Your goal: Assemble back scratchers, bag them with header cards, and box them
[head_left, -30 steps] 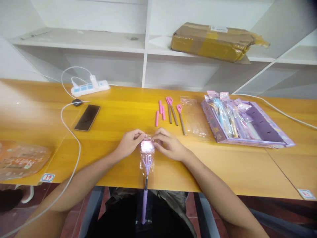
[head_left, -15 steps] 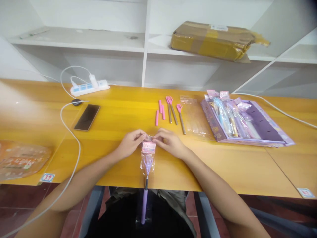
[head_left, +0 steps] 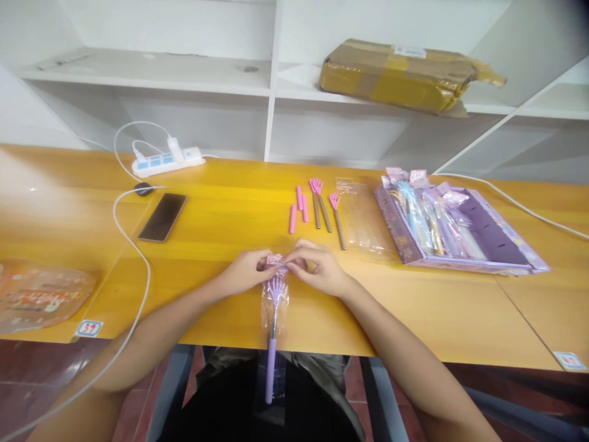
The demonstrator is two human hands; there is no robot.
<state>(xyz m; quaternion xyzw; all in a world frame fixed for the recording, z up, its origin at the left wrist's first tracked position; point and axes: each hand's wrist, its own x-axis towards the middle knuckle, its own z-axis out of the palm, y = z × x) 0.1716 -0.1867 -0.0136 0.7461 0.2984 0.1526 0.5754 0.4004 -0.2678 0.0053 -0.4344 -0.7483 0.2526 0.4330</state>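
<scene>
A purple back scratcher (head_left: 271, 368) with a hand-shaped head lies inside a clear plastic bag (head_left: 281, 316), its handle reaching past the table's front edge towards my body. The bag's pink header card (head_left: 275, 259) is partly covered by my fingers. My left hand (head_left: 247, 271) pinches the bag's top from the left. From the right, my right hand (head_left: 318, 269) pinches the same top end, thumb against fingers. Beyond my hands lie several pink-headed back scratchers (head_left: 339, 222) with bare metal rods, beside loose pink handle sleeves (head_left: 292, 219).
Flat clear bags (head_left: 368, 227) lie to the right, beside a purple box (head_left: 414, 255) holding several bagged scratchers. A phone (head_left: 162, 217), power strip (head_left: 168, 161) and white cable (head_left: 138, 258) are on the left, with an orange packet (head_left: 41, 298). A taped carton (head_left: 396, 77) rests on the shelf.
My fingers now cover part of the header card, which was fully visible just below them. The bagged back scratcher has shifted slightly up, away from my body.
</scene>
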